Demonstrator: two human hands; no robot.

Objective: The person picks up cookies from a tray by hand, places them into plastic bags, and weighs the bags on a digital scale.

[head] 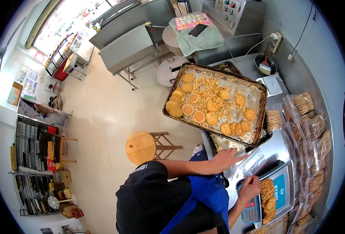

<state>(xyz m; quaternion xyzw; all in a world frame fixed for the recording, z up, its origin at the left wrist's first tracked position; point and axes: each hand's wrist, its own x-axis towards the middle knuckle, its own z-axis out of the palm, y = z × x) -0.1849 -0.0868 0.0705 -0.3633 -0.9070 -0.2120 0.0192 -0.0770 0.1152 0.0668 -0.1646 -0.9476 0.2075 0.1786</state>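
My left hand (225, 161) reaches over clear plastic bags (253, 159) on the steel worktop, with its fingers apart. Its fingertips are at the film; I see no firm grip. My right hand (250, 187) is beside a digital scale (286, 187), its fingers bent together; whether thin film is between them I cannot tell. A row of golden nut-topped biscuits (268, 201) lies along the scale's platform. Beyond my left hand, a dark-rimmed baking tray (255, 137) holds loose biscuits (212, 118), several round pale-bottomed ones and scattered nut crumbs.
Bagged biscuits (315, 146) line the wall side of the worktop. Another tray (219, 143) lies under the large one. A black bowl with a brush (265, 65) and a white device (270, 85) stand farther along. A wooden stool (141, 147) is behind me.
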